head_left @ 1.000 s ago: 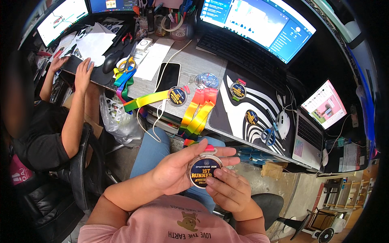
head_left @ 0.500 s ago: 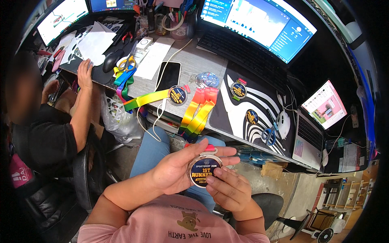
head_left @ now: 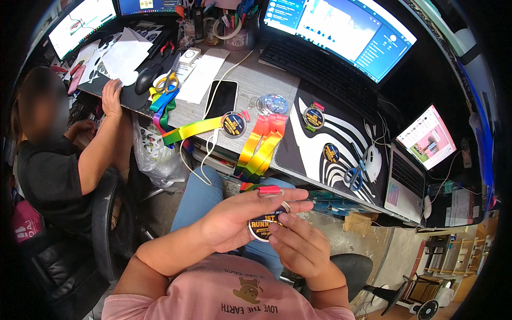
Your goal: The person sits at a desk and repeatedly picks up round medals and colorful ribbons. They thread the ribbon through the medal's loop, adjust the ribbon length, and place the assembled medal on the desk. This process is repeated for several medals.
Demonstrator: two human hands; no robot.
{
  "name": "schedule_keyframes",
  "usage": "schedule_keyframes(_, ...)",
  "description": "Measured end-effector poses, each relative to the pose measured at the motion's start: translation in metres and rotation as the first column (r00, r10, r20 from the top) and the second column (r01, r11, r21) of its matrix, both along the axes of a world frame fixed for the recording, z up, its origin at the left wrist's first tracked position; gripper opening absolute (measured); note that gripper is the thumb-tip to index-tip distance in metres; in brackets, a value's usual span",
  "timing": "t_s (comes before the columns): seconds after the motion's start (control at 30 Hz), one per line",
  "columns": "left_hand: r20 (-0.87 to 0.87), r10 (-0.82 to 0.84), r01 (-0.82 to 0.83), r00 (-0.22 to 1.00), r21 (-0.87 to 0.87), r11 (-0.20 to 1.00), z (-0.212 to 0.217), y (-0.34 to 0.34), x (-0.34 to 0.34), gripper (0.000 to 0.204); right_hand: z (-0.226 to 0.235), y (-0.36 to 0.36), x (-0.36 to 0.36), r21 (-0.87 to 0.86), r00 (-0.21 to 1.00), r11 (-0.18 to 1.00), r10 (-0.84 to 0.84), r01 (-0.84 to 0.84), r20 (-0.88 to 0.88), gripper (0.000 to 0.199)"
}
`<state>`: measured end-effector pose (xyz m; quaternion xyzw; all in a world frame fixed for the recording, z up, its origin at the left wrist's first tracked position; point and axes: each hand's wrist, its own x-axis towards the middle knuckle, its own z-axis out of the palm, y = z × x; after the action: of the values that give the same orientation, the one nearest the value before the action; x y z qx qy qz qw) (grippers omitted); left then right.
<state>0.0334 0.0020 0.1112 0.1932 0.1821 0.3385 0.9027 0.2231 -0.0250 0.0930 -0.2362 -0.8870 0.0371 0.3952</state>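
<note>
Above my lap I hold a round medal [head_left: 260, 228] with a silver rim and a dark blue printed face. My left hand [head_left: 226, 218] is closed round its upper left side, with fingers lying across the face's top and partly hiding it. The fingers of my right hand [head_left: 303, 242] press on its lower right face. A short red ribbon end [head_left: 270, 190] shows at the medal's top, above my left hand. On the desk ahead lie a similar medal [head_left: 233, 125] on a yellow-green ribbon [head_left: 195, 129], several red-to-yellow ribbons [head_left: 261, 143] and clear discs [head_left: 273, 103].
Another medal [head_left: 313, 117], a dark round disc [head_left: 331, 153], blue scissors [head_left: 353, 178] and a white mouse [head_left: 372, 162] lie on the striped desk mat. A phone [head_left: 222, 98], yellow-handled scissors [head_left: 167, 82] and a laptop [head_left: 408, 184] stand nearby. A co-worker [head_left: 56, 168] sits at left.
The medal has tilted, and my left fingers now cover more of its top. Its red ribbon end has shifted up and left. The co-worker's head and body have moved slightly.
</note>
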Motion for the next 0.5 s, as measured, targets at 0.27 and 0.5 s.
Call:
schedule_keyframes(0.27, -0.025, 0.005, -0.005, 1.0, -0.002, 1.0, -0.0003, 0.0008, 0.0006, 0.05, -0.0001, 0.0002, -0.0012, -0.012, 1.0, 1.0, -0.027, 0.027, -0.015, 0.015)
schedule_keyframes(0.5, -0.027, 0.01, -0.009, 1.0, 0.026, 1.0, -0.0038, -0.0008, -0.0003, 0.053, -0.0035, 0.0019, -0.0022, 0.009, 0.999, 0.999, -0.036, 0.036, 0.0, 0.015)
